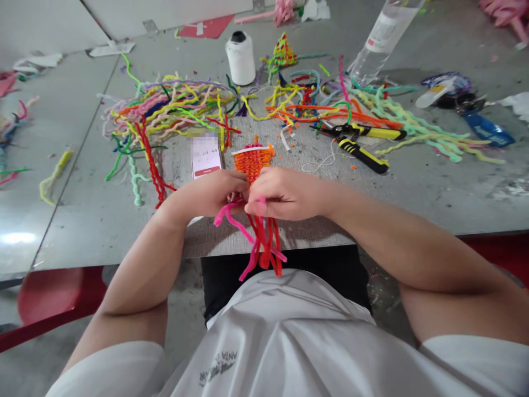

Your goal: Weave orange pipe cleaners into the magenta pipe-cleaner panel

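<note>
A woven piece of orange and pink fuzzy stems [253, 161] lies near the table's front edge, with a white strip across its far end. My left hand [219, 193] is closed at its near left side, fingers pinched by a pink stem [236, 223]. Touching it, my right hand [281, 194] is closed over the near end of the weave. Red stems [270, 242] hang from below my right hand past the table edge, with pink ends among them. The fingers hide the exact spot where the stems are gripped.
A phone [206, 157] lies just beyond my left hand. Yellow-black pliers [363, 154] lie at the right. Piles of coloured stems [177, 107], a white thread spool [241, 59] and a plastic bottle [382, 41] stand or lie farther back.
</note>
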`<state>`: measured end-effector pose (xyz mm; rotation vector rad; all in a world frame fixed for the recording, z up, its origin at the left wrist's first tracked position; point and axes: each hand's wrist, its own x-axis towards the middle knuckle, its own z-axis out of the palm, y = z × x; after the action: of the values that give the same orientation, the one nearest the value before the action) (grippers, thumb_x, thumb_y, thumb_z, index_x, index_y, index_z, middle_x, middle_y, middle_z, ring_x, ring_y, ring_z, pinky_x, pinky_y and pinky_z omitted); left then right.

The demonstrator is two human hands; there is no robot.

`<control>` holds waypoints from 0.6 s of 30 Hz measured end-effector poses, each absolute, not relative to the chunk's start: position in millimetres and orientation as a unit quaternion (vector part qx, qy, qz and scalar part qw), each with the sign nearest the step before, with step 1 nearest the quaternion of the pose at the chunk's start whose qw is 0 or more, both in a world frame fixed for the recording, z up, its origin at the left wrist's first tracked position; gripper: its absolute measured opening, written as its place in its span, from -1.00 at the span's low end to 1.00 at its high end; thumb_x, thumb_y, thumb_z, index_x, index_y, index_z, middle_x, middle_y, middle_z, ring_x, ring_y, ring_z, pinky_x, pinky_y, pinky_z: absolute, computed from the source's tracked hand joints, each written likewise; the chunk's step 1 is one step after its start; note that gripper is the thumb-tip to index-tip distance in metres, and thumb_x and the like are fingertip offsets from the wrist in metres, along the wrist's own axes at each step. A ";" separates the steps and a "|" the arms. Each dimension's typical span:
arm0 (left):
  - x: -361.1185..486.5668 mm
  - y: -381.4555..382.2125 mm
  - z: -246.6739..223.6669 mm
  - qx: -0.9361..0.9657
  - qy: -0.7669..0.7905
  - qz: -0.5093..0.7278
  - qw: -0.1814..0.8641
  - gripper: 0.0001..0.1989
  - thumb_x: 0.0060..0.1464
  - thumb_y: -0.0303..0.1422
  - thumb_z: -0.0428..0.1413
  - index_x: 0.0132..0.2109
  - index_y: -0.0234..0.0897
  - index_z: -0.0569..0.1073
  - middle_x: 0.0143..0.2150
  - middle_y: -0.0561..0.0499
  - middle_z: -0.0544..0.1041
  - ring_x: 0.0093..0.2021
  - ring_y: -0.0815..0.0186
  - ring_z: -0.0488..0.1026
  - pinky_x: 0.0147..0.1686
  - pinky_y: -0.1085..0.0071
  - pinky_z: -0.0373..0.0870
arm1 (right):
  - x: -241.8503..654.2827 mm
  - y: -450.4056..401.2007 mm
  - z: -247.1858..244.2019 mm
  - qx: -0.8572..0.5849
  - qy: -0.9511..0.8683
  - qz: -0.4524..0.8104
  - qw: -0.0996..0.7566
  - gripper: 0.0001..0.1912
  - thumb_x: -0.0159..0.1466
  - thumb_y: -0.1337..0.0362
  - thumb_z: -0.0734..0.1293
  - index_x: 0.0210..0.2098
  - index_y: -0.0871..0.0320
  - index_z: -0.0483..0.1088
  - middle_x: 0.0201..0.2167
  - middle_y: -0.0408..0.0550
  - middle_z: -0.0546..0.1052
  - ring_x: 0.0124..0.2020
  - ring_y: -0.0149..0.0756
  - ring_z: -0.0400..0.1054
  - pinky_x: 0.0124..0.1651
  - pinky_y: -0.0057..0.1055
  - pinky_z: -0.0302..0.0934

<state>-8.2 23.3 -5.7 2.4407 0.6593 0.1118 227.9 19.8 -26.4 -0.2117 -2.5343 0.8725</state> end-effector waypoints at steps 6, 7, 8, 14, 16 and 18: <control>-8.7 25.8 -9.0 0.932 0.217 0.069 0.283 -0.90 0.26 -0.39 0.19 -0.26 -0.27 0.50 -0.31 0.00 0.52 -0.32 0.31 0.48 -0.30 0.44 0.33 | 228.6 19.2 -26.5 -0.123 -0.886 0.372 0.249 -0.42 0.53 -0.15 0.27 -0.43 0.16 0.37 -0.52 -0.19 0.40 -0.46 -0.44 0.20 -0.31 -0.41 0.08; -8.9 26.1 -9.5 0.933 0.212 0.080 0.281 -0.87 0.27 -0.36 0.20 -0.27 -0.27 0.48 -0.33 0.00 0.51 -0.33 0.32 0.47 -0.31 0.44 0.32 | 228.6 19.3 -26.5 -0.135 -0.877 0.382 0.258 -0.50 0.51 -0.09 0.33 -0.38 0.17 0.41 -0.49 -0.19 0.42 -0.44 -0.44 0.22 -0.31 -0.42 0.09; -9.0 26.3 -10.1 0.934 0.207 0.091 0.277 -0.85 0.28 -0.34 0.21 -0.28 -0.26 0.47 -0.34 0.01 0.51 -0.35 0.32 0.46 -0.32 0.44 0.32 | 228.5 19.3 -26.4 -0.143 -0.868 0.395 0.266 -0.59 0.48 -0.02 0.39 -0.33 0.18 0.45 -0.46 -0.18 0.45 -0.42 -0.43 0.25 -0.30 -0.42 0.10; -8.2 24.5 -12.5 0.931 0.190 0.153 0.273 -0.82 0.35 -0.26 0.19 -0.19 -0.26 0.57 -0.15 -0.10 0.63 -0.21 0.28 0.57 -0.24 0.46 0.44 | 231.9 20.5 -21.7 -0.184 -0.815 0.485 0.257 -0.84 0.39 0.24 0.41 -0.10 0.16 0.40 -0.33 -0.15 0.54 -0.34 -0.37 0.38 -0.24 -0.41 0.20; -8.0 24.1 -12.2 0.929 0.202 0.144 0.275 -0.84 0.35 -0.28 0.19 -0.12 -0.26 0.61 -0.08 -0.15 0.63 -0.13 0.23 0.60 -0.17 0.44 0.48 | 235.2 23.3 -17.5 -0.220 -0.836 0.455 0.214 -0.82 0.34 0.26 0.45 -0.15 0.15 0.39 -0.35 -0.17 0.52 -0.37 -0.38 0.34 -0.26 -0.41 0.17; -8.5 24.5 -11.8 0.930 0.211 0.124 0.275 -0.85 0.32 -0.33 0.19 -0.09 -0.27 0.64 -0.10 -0.15 0.62 -0.17 0.24 0.59 -0.17 0.43 0.48 | 238.2 26.6 -13.0 -0.254 -0.872 0.398 0.128 -0.84 0.28 0.28 0.48 -0.24 0.15 0.42 -0.39 -0.18 0.49 -0.41 -0.38 0.29 -0.29 -0.40 0.10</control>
<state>-8.5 24.5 -11.8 2.4997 0.5675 0.3327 238.2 26.6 -13.0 -0.7380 -2.5376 1.1567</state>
